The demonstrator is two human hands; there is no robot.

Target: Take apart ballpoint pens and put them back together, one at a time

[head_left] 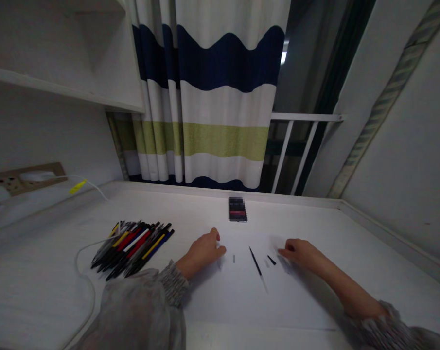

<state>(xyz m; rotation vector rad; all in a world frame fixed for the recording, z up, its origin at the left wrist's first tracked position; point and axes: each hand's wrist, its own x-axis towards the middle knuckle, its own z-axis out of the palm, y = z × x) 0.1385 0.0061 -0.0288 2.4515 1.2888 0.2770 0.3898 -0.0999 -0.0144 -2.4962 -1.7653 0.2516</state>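
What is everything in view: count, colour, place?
pens: many, mixed colours, desk's left
paper: 1, white, on desk
rod: 1, dark, pale-ended, on paper
black bit: 1, black, right of rod
grey bit: 1, grey, left of rod
phone: 1, dark, beyond paper
desk: 1, white, under paper
cable: 1+, white, left side
tag: 1, yellow, near cable
socket panel: 1, tan, left wall
plugs: 2+, white, socket panel
curtain: 1, white, navy, green, back
railing: 1, white, right of curtain
window: 1, dark, behind railing
shelf: 1, white, upper left
sleeves: 2, grey, both arms
left grip: 1, bare, left of grey bit
right grip: 1, bare, right of black bit
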